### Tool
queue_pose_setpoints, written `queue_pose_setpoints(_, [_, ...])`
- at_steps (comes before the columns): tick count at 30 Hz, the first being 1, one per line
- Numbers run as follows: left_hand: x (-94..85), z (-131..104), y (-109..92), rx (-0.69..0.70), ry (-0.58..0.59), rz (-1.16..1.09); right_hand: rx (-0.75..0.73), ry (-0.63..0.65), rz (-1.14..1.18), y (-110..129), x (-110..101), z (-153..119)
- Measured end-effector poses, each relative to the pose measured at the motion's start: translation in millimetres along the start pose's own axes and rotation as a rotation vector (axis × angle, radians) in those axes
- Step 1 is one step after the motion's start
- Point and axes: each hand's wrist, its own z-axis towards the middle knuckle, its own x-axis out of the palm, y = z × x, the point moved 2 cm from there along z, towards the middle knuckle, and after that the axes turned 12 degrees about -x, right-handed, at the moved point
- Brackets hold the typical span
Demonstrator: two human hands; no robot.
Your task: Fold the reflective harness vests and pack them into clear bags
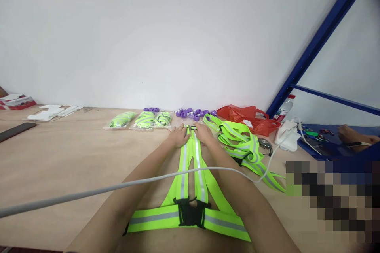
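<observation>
A neon-yellow reflective vest [184,174] of elastic straps with silver stripes lies spread on the table before me. Its black buckle [191,213] is at the near end, where the waist straps meet. My left hand [179,136] grips the far end of the left shoulder strap, by a small black slider. Beside it, my right hand [204,132] has its fingers closed at the far end of the right strap, near another slider. The fingertips are partly hidden. My forearms pass over the outer parts of the vest.
Bagged vests [145,119] and purple rolls [192,114] line the wall. Right are a loose pile of neon straps [246,146], a red plastic bag [246,118], a tape measure [265,143] and a bottle [285,108]. A grey cable [133,183] crosses the view. Another person's hand [358,136] shows far right.
</observation>
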Motion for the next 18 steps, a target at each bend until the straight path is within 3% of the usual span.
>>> queue_pose_setpoints(4, [-30.3, -13, 13, 0.051, 0.008, -0.070, -0.097, -0.065, 0.042, 23, -18, -15])
queue_pose_setpoints(8, [-74.0, -54, 31, 0.102, 0.012, -0.138, -0.237, -0.092, 0.109, 61, -36, -51])
queue_pose_setpoints(13, [-121.0, -146, 52, 0.118, 0.032, -0.206, -0.385, -0.088, 0.262, 105, -45, -124])
queue_pose_setpoints(15, [-127.6, -192, 62, 0.049, 0.041, -0.268, -0.387, -0.069, 0.289, 118, -43, -158])
queue_pose_setpoints(18, [-118.8, -260, 74, -0.053, 0.071, -0.363, -0.375, -0.112, 0.291, 136, -36, -205])
